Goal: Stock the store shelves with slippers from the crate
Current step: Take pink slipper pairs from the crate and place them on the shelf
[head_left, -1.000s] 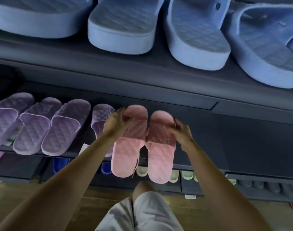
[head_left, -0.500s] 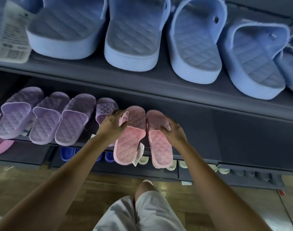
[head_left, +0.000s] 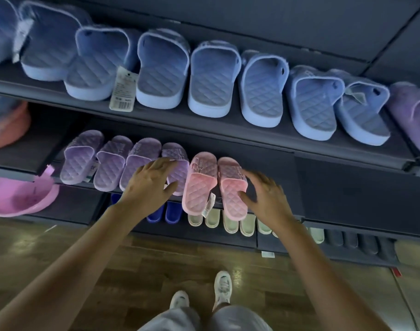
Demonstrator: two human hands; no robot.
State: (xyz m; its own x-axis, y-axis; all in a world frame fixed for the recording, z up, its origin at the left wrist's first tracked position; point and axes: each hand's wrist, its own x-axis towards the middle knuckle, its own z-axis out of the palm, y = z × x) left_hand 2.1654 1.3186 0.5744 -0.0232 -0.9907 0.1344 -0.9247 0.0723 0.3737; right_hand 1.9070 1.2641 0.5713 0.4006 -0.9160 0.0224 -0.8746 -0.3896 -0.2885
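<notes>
1. Two slippers, a left pink slipper (head_left: 197,187) and a right pink slipper (head_left: 233,187), lie side by side on the middle shelf (head_left: 335,192), toes towards its back and heels hanging over its front edge.
2. A white tag (head_left: 207,206) dangles between their heels.
3. The left hand (head_left: 147,185) is wide, fingers spread flat over the last of the purple slippers (head_left: 108,163), which sit in a row just left of the pink pair.
4. The right hand (head_left: 266,197) is wide too, holding nothing, just beside the right pink slipper; whether its thumb touches the slipper cannot be told.
5. Blue slippers (head_left: 211,80) line the shelf above.
</notes>
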